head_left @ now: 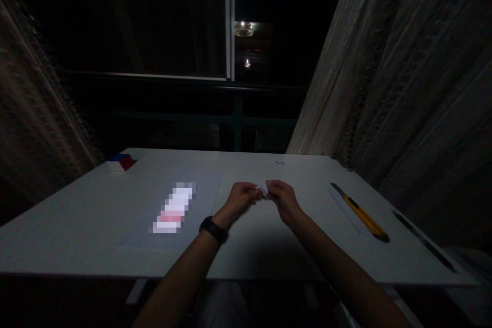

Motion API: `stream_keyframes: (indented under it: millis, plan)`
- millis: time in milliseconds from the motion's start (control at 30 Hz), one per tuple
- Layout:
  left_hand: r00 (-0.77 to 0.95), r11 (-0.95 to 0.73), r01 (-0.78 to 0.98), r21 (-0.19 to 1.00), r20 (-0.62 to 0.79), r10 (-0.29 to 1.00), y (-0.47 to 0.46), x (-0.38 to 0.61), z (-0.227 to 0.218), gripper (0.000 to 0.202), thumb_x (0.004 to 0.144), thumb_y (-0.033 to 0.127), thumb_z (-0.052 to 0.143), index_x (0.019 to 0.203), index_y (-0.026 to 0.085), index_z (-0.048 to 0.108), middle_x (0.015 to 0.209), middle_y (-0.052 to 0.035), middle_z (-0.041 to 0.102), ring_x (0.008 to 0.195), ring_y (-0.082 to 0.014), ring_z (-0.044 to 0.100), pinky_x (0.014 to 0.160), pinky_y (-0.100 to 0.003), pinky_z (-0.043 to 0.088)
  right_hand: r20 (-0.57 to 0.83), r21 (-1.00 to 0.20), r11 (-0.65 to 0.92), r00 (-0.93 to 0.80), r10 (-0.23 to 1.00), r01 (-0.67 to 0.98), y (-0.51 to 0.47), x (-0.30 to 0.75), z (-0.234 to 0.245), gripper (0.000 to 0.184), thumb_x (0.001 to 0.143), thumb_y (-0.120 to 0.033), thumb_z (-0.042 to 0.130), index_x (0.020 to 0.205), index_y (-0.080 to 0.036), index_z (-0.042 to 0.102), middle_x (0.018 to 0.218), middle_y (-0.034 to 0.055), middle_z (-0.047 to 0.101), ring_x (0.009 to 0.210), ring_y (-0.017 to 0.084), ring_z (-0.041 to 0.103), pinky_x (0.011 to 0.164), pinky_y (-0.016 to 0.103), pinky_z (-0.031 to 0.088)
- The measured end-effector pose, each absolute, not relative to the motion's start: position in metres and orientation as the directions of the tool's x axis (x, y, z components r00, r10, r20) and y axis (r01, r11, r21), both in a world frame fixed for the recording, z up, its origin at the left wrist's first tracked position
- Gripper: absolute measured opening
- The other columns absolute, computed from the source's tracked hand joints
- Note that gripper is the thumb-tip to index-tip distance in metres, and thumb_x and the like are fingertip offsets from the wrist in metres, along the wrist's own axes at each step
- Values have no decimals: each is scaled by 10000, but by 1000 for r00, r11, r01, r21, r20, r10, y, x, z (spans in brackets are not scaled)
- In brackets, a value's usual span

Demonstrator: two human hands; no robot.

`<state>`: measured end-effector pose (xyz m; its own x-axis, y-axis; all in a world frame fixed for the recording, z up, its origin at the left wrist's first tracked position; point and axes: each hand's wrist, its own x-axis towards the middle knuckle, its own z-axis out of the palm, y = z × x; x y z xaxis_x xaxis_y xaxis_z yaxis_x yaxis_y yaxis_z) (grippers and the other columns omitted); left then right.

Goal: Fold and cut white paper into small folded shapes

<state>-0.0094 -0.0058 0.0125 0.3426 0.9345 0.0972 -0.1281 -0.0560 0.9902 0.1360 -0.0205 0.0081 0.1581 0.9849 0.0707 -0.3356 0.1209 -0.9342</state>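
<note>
Both hands meet near the middle of the worktop (246, 261), fingers curled inward and fingertips drawn almost together. The left hand (241, 197) pinches the left end of a small white piece (264, 188) between thumb and fingers; the right hand (283, 198) grips its other end the same way. The piece is held just above the worktop and carries a dark mark. The fingers hide much of it, and whether it is one piece or two I cannot tell. A black watch (213, 228) sits around the left wrist.

Clock directions run from the hands, with twelve pointing away from the person. Between twelve and one, near the far edge, lie a few small dark-marked scraps (280, 163). Toward half past nine, near the far left corner, stands a block (120, 163) with blue, red and white faces. At about half past eight a bright, blurred-out rectangle (172, 208) lies on a large pale sheet (209, 200); its content is unreadable.

Between three and four o'clock lies a yellow utility knife (361, 215), its dark tip pointing toward the far side. A thin pale strip (343, 208) runs along its left side, partly lost in the gloom. Farther out, at four o'clock, a long dark bar (425, 242) follows the right edge. Both forearms cross the near edge, covering parts of the worktop below the hands.
</note>
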Motion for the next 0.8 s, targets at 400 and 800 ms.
stream_keyframes:
  millis: [400, 800]
  plan:
    - [355, 19, -77, 997, 9, 935, -7, -11, 12, 176, 658, 251, 633, 705, 89, 681, 687, -96, 667, 558, -103, 529, 533, -215, 356, 158, -942, 194, 146, 977, -275, -22, 137, 7, 280, 541, -361, 773, 673, -181, 604, 586, 3, 646, 522, 133, 550, 529, 264, 416]
    - [334, 50, -90, 995, -17, 942, -6, -11, 12, 142, 624, 223, 642, 673, 93, 671, 658, -99, 664, 552, -109, 534, 505, -208, 349, 153, -947, 188, 147, 977, -262, -21, 136, 7, 275, 547, -362, 768, 665, -180, 598, 609, 6, 660, 547, 135, 574, 573, 270, 436]
